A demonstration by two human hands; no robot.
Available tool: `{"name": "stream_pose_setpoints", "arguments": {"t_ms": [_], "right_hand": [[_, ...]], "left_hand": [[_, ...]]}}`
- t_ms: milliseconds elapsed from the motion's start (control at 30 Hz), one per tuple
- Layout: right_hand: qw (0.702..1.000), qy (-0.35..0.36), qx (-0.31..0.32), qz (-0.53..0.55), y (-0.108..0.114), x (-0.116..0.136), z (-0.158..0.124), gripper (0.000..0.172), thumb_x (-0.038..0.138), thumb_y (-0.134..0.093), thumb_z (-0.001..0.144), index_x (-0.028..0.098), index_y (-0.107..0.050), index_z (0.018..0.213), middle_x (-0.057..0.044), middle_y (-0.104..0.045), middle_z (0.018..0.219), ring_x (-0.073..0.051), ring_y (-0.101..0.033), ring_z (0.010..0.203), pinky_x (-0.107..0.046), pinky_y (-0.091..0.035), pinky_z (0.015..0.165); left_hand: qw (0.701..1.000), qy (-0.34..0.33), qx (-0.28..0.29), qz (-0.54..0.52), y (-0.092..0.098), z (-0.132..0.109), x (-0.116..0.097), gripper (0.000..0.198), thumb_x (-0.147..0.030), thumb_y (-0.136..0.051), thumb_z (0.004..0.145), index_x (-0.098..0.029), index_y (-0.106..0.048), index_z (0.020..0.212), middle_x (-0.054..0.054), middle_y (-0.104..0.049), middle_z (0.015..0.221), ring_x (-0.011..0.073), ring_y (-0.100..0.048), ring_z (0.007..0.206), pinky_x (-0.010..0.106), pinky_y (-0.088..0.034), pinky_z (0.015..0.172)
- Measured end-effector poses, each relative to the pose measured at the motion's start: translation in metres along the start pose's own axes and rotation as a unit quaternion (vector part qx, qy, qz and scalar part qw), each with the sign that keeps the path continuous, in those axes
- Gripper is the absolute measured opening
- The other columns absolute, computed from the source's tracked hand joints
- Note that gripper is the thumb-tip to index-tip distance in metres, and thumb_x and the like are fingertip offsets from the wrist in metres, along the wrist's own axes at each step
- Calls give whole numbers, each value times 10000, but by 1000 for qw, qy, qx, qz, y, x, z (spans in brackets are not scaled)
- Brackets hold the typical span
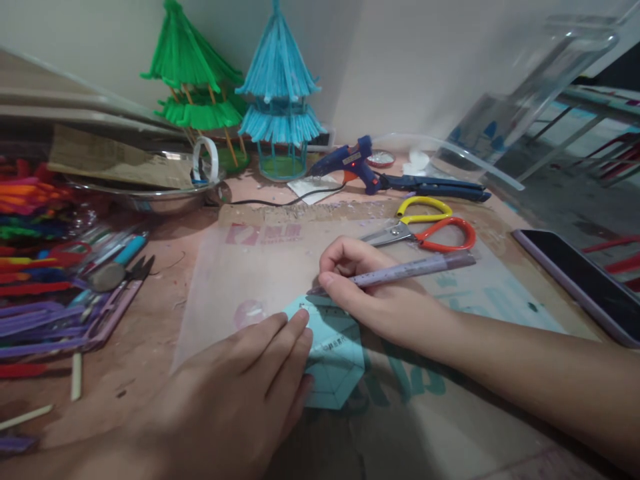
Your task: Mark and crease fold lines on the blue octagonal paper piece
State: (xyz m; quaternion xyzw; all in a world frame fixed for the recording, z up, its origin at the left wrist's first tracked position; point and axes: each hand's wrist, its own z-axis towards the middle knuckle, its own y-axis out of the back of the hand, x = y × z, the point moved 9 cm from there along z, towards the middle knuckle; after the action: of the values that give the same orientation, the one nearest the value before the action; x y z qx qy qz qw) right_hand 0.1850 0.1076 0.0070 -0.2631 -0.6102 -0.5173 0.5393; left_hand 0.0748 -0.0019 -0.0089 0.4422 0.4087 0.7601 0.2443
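Mid-frame, the right hand (377, 308) is pinching a pen (407, 269), apparently marking blue paper (336, 379); the left hand (245, 377), fingers together, is bracing it, presumably for further strokes.

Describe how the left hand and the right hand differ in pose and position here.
The left hand lies palm down with fingers extended, while the right hand has curled fingers gripping a purple pen. The left hand covers the left side of the light-blue paper; the right hand is at its upper right. The left hand looks larger in this view than the right hand. Both are bare.
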Motion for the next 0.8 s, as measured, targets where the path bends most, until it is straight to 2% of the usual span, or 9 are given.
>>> {"name": "stream_pose_setpoints", "arguments": {"t_ms": [100, 200, 500, 800], "right_hand": [[1000, 4, 2, -1, 0, 1, 0, 85, 259, -565, 889, 243, -498, 839, 41, -549, 712, -131, -517, 628, -251, -383, 559], [1000, 2, 4, -1, -1, 0, 1, 95, 273, -573, 892, 244, -497, 843, 40, -552, 716, -130, -519, 628, -249, -377, 556], [999, 30, 15, -29, -3, 4, 1, 187, 266, -585, 898, 246, -467, 755, 57, -490, 649, -120, -448, 565, -253, -348, 537], [999, 27, 23, -31, -6, 3, 2, 181, 288, -592, 885, 241, -478, 753, 57, -500, 641, -111, -430, 551, -242, -334, 521]], "left_hand": [[999, -40, -9, -32, 2, 1, -6, 427, -259, -644, 728, -224, -692, 1151, 73, -742, 1262, 297, -588, 1314, 480, -348, 1183], [998, -43, -8, -40, 3, 1, -5, 408, -283, -656, 732, -221, -709, 1132, 75, -749, 1245, 310, -577, 1325, 487, -335, 1186], [998, -33, -10, -52, 5, -2, -6, 370, -292, -692, 764, -224, -733, 1125, 90, -743, 1262, 319, -579, 1318, 483, -354, 1169], [998, -34, -10, -46, 6, 1, -3, 329, -244, -642, 782, -221, -734, 1097, 83, -761, 1225, 317, -598, 1275, 482, -361, 1143]]}}
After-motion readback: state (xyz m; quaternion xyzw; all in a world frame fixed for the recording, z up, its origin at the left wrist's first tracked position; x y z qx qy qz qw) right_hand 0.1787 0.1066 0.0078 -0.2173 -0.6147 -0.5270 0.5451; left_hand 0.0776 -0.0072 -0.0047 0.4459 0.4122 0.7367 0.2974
